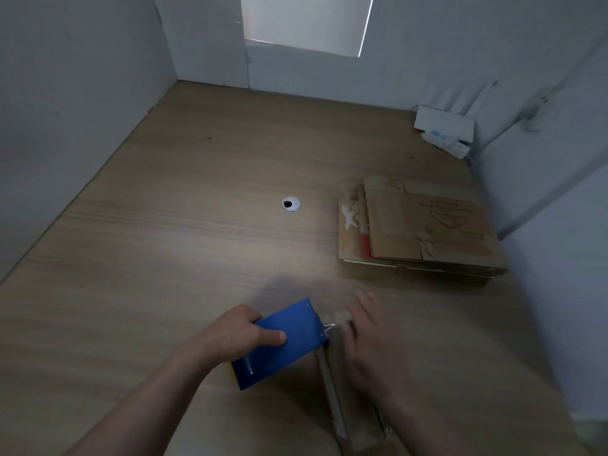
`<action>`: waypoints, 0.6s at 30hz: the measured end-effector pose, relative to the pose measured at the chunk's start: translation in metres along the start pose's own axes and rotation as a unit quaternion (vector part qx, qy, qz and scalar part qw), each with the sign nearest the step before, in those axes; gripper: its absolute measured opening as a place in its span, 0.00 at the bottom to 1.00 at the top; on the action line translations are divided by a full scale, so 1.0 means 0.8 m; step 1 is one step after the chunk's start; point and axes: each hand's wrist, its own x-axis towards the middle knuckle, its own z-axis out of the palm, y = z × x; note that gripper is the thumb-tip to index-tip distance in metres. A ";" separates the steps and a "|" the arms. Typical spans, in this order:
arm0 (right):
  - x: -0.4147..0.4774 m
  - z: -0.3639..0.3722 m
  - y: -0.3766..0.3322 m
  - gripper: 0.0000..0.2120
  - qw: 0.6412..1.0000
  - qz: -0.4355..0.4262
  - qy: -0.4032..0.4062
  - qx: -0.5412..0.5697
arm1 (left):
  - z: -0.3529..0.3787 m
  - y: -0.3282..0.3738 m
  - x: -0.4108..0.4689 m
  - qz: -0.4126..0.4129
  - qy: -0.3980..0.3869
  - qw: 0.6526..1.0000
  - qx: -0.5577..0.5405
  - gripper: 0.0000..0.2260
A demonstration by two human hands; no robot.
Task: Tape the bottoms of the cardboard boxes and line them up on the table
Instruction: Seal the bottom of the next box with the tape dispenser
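Note:
My left hand [241,334] grips a blue tape dispenser [283,343] near the table's front edge, thumb across its flat side. Its nose meets the top of a cardboard box [348,399] standing at the front right, where a strip of clear tape shines. My right hand [371,340], blurred by motion, lies flat with straight fingers on the box's taped top. A stack of flattened cardboard boxes [424,225] lies on the table at the right, well beyond both hands.
The wooden table [164,241] has a round metal cable grommet [291,204] in its middle. A white router with antennas [444,125] sits in the back right corner, with a cable running down the right wall. White walls close in the left, back and right.

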 end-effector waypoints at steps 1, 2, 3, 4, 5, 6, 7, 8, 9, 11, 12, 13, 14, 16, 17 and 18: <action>-0.004 0.003 0.006 0.24 0.997 0.011 -0.075 -0.016 | 0.001 0.002 0.000 0.000 0.002 1.000 0.004 0.22; -0.006 0.006 0.015 0.26 0.992 0.023 -0.125 -0.018 | 0.001 0.002 0.000 -0.001 0.002 1.000 0.006 0.22; -0.007 0.009 0.022 0.27 0.989 0.028 -0.142 -0.010 | 0.001 0.003 -0.001 0.000 0.000 1.000 0.006 0.22; -0.007 0.010 0.027 0.28 0.990 0.028 -0.140 0.005 | -0.001 0.004 -0.002 0.001 -0.004 1.000 0.004 0.23; -0.008 0.010 0.028 0.29 0.990 0.027 -0.136 0.019 | -0.003 0.003 -0.006 0.005 -0.012 1.000 0.002 0.25; -0.008 0.013 0.028 0.29 0.990 0.033 -0.135 0.028 | -0.008 0.002 -0.009 0.011 -0.019 1.000 0.000 0.27; -0.008 0.014 0.027 0.31 0.990 0.033 -0.132 0.031 | -0.014 0.001 -0.012 0.016 -0.026 1.000 -0.004 0.28; -0.010 0.015 0.023 0.34 0.990 0.032 -0.133 0.031 | -0.018 -0.002 -0.016 0.019 -0.030 0.999 -0.005 0.28; -0.012 0.015 0.022 0.35 0.991 0.029 -0.130 0.031 | -0.022 -0.004 -0.019 0.024 -0.031 0.999 -0.003 0.27; -0.013 0.014 0.021 0.31 0.990 0.024 -0.134 0.031 | -0.029 -0.008 -0.023 0.032 -0.034 0.999 0.007 0.21; -0.012 0.012 0.022 0.29 0.990 0.023 -0.132 0.034 | -0.032 -0.011 -0.024 0.035 -0.034 0.999 0.014 0.20; -0.012 0.011 0.022 0.29 0.991 0.020 -0.127 0.036 | -0.037 -0.015 -0.026 0.036 -0.036 0.999 0.020 0.18; -0.012 0.009 0.022 0.30 0.991 0.019 -0.124 0.036 | -0.042 -0.019 -0.029 0.034 -0.036 0.998 0.027 0.18; -0.012 0.011 0.021 0.30 0.991 0.012 -0.125 0.039 | -0.053 -0.030 -0.035 0.026 -0.038 0.998 0.036 0.18; -0.013 0.013 0.021 0.29 0.992 0.009 -0.121 0.042 | -0.057 -0.032 -0.037 0.022 -0.038 0.998 0.037 0.17; -0.013 0.014 0.021 0.29 0.992 0.008 -0.116 0.045 | -0.058 -0.033 -0.036 0.020 -0.036 0.998 0.040 0.17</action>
